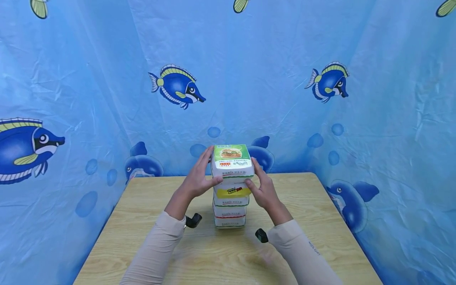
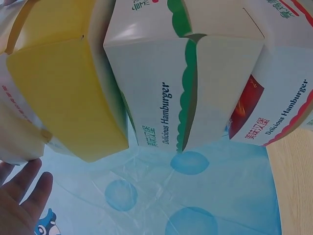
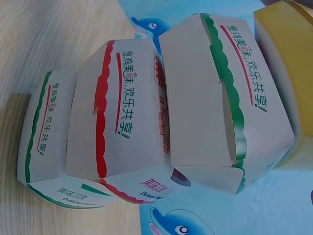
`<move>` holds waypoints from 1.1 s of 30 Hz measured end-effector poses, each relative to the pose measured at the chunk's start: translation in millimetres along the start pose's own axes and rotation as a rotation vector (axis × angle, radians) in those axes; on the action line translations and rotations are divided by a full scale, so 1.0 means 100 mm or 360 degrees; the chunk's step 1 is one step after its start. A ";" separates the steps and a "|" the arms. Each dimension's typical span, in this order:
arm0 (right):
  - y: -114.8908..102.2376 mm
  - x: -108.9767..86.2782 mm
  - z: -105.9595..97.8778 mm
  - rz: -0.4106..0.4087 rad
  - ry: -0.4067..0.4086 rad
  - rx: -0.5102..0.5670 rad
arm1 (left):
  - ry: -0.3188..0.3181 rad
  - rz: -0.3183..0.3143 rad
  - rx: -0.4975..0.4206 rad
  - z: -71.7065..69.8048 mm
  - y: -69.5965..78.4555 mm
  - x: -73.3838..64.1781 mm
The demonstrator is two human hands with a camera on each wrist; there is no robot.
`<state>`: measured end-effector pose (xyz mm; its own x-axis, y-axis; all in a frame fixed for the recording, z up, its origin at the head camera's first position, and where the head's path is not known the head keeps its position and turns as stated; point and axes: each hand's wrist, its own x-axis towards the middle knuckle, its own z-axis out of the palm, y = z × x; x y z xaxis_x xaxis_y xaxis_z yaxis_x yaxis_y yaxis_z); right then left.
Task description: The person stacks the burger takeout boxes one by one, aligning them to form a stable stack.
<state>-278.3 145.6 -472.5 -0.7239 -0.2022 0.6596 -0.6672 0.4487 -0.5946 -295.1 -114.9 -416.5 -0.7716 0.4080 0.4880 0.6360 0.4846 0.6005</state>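
Observation:
A green-topped hamburger box (image 1: 232,173) with a burger picture sits at the top of a stack of paper boxes. My left hand (image 1: 198,177) holds its left side, thumb at the front lower edge. On its right side my right hand (image 1: 265,190) grips it, thumb near the front corner. Directly underneath is a yellow box (image 2: 63,98). Below that come a white box with green scalloped trim (image 3: 195,98), one with red trim (image 3: 132,98), and a smaller-looking green-trimmed one (image 3: 49,122) at the bottom. In the left wrist view, left fingers (image 2: 36,193) reach the top box's edge.
The stack stands on a light wood-grain table (image 1: 149,237). Blue plastic sheeting (image 1: 249,79) printed with fish and dolphins hangs behind and on both sides. Small black wrist cameras sit under each forearm, the left camera (image 1: 194,220) and the right camera (image 1: 261,235), close to the stack.

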 end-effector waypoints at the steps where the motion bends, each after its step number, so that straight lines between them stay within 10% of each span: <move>1: 0.00 0.00 0.00 -0.0005 0.0002 0.0002 | 0.0002 -0.0002 -0.0005 0.00 0.00 0.00; 33: -0.02 -0.08 -0.02 0.0022 -0.0003 -0.0036 | 0.0006 0.0032 -0.0054 0.03 -0.02 -0.02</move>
<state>-271.0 147.8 -475.3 -0.7333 -0.1977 0.6505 -0.6531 0.4709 -0.5931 -294.8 -113.9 -420.5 -0.7589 0.4143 0.5025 0.6507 0.4497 0.6119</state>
